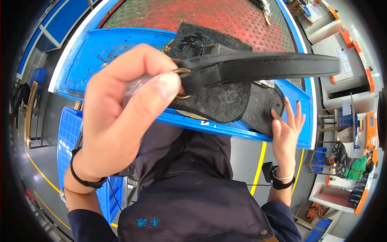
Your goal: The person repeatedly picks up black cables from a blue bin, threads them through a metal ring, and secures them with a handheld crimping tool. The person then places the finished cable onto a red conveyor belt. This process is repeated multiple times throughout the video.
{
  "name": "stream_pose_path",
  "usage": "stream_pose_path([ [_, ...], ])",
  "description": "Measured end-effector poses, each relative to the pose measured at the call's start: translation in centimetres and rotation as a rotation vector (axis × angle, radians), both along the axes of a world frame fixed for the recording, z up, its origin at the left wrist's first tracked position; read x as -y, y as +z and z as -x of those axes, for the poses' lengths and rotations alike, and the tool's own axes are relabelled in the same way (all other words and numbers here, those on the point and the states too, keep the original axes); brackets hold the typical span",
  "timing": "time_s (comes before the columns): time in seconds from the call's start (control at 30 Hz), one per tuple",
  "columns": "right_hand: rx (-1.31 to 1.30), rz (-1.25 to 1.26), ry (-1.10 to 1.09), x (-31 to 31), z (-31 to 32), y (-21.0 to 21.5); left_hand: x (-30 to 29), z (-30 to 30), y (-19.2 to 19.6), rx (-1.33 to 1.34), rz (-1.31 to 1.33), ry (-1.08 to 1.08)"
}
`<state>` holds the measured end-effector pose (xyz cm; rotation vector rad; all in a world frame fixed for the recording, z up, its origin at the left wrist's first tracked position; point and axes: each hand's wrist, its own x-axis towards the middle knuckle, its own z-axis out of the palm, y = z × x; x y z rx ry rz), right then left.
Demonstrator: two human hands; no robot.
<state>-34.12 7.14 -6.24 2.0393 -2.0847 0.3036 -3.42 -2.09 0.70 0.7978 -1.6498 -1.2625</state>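
Left hand (121, 113): closed, pinching brass ring (182, 84) of black strap (258, 66); ring half hidden.
Right hand (287, 129): open, flat on dark leather piece (225, 101).

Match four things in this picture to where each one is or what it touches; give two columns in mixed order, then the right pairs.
Column one:
1. left hand
2. right hand
3. black strap
4. metal ring

Column two:
A. flat on the dark pad at the blue table's edge
B. at the strap's end, beside the thumb
C. raised near the camera, pinching a clear piece
D. stretching to the right above the pad

Pairs: 1-C, 2-A, 3-D, 4-B
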Motion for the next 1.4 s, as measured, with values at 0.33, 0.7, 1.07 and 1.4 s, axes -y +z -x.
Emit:
stream_pose_path([
  [0.33, -0.197, 0.372, 0.492, -0.3, -6.3, 7.7, -1.5, 2.4, -0.9, -0.258, -0.980, -0.492],
  [0.7, 0.084, 0.018, 0.745, 2.0, -7.6, 8.4, -1.3, 0.8, -1.3, -0.146, -1.150, -0.626],
  [1.07, 0.217, -0.021, 0.773, 2.9, -8.2, 7.8, -2.2, -0.4, -1.1, 0.493, 0.856, -0.115],
  [1.4, 0.725, 0.209, 0.689, 4.0, -6.2, 7.2, -2.4, -2.7, -2.0, 0.505, 0.839, -0.220],
])
